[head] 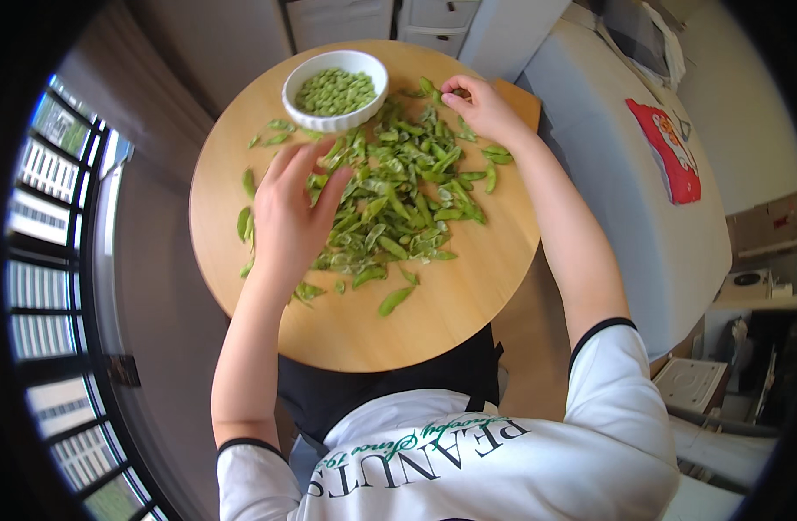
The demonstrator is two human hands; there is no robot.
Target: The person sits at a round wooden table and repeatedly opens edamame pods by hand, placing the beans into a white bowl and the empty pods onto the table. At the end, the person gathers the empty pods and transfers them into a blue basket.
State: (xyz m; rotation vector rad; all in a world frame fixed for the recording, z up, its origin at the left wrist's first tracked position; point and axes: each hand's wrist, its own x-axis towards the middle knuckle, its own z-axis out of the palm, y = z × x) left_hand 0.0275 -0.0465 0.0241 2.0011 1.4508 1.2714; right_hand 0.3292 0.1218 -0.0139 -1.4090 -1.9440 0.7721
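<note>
A heap of green soybean pods (398, 189), whole pods mixed with split, emptied ones, covers the middle of a round wooden table (457, 286). Over the heap's left side hovers my left hand (293, 198), thumb and fingers spread with nothing visible between them. My right hand (480, 111) is at the far right of the table, with thumb and forefinger pinched on a green pod (431, 89). Behind the heap stands a white fluted bowl (336, 122) holding many shelled green soybeans (336, 92). My left hand is just in front of this bowl.
Loose pods (395, 301) lie near the front, and others (244, 223) at the left edge. A covered bed or sofa (607, 169) with a red printed packet (669, 153) flanks the table's right. White drawers (437, 23) stand behind; a barred window (53, 260) is left.
</note>
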